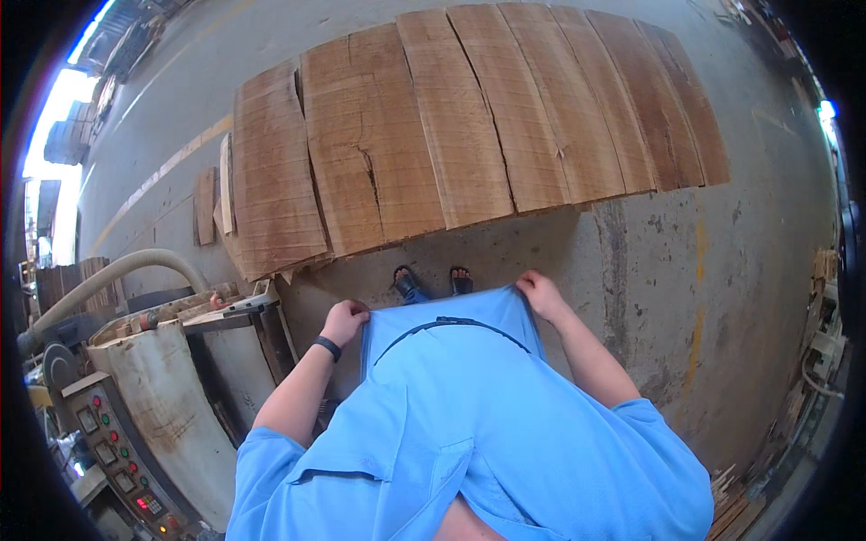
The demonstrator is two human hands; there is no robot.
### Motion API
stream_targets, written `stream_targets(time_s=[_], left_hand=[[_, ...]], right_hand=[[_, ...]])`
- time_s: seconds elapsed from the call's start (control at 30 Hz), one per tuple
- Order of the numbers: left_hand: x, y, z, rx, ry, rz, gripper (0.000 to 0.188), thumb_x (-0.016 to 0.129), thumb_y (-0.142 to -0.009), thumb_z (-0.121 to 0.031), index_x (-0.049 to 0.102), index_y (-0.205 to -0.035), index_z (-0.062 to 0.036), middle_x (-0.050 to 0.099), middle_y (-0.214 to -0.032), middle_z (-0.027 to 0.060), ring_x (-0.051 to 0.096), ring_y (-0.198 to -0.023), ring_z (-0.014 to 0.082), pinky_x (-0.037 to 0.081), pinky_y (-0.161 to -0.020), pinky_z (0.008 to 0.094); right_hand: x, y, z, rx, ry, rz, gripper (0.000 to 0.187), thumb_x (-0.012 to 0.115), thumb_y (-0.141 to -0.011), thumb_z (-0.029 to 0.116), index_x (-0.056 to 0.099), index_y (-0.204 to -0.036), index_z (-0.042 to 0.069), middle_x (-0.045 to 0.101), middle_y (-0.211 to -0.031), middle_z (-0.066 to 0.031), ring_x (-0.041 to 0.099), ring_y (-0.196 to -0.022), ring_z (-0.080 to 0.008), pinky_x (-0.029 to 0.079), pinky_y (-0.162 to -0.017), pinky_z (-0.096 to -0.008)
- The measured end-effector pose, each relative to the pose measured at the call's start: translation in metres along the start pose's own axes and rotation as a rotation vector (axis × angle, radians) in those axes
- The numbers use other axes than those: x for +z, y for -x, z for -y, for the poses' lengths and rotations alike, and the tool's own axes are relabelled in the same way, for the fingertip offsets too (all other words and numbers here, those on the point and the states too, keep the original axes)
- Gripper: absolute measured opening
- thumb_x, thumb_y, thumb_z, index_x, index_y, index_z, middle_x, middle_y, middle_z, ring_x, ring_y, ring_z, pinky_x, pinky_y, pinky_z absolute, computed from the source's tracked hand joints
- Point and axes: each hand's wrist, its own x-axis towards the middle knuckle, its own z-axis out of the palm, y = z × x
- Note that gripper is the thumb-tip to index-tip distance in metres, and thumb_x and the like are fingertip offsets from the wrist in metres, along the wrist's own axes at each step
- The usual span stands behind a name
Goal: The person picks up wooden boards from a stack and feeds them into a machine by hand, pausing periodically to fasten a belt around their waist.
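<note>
Both hands pinch the lower corners of a light blue shirt (505, 397), stretching its front out from my body. My left hand (346, 321), with a dark band on the wrist, grips the left corner. The right corner is in the closed fingers of my right hand (538, 294). A thin dark cord or band (451, 321) curves across the cloth near its lower edge. Just beyond the hem show my two feet in dark sandals (406, 279). Ahead of them lies a wide row of rough brown wooden boards (478, 117), side by side, some with cracks.
At the left stands a machine (162, 388) with a control panel (126, 460) of red and green buttons and a beige hose (135, 261). Short wood offcuts (206, 206) lie beside the boards. Wood strips (740, 509) are stacked at lower right on the grey concrete floor (667, 298).
</note>
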Motion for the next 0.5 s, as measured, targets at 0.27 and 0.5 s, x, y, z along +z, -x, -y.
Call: stream_targets(time_s=[0.27,0.5], left_hand=[[0.027,0.000,0.004,-0.168,0.245,0.245,0.032,0.065,-0.095,-0.016,0.070,-0.122,0.0009,0.075,-0.105,0.0095,0.070,-0.090,0.0168,0.058,-0.078,0.0324],[0.042,0.029,0.098,-0.253,-0.373,0.314,0.059,0.077,-0.080,-0.046,0.075,-0.103,0.0072,0.077,-0.101,0.0204,0.071,-0.091,0.0297,0.055,-0.081,0.0429]], right_hand=[[0.024,0.000,0.003,0.148,0.054,0.626,0.050,0.064,-0.099,0.042,0.068,-0.128,0.001,0.071,-0.121,-0.0138,0.063,-0.110,-0.0226,0.049,-0.097,-0.0366],[-0.003,0.034,-0.061,0.223,-0.471,0.881,0.046,0.070,-0.095,0.036,0.070,-0.127,0.003,0.070,-0.121,-0.0072,0.061,-0.112,-0.0197,0.047,-0.100,-0.0341]])
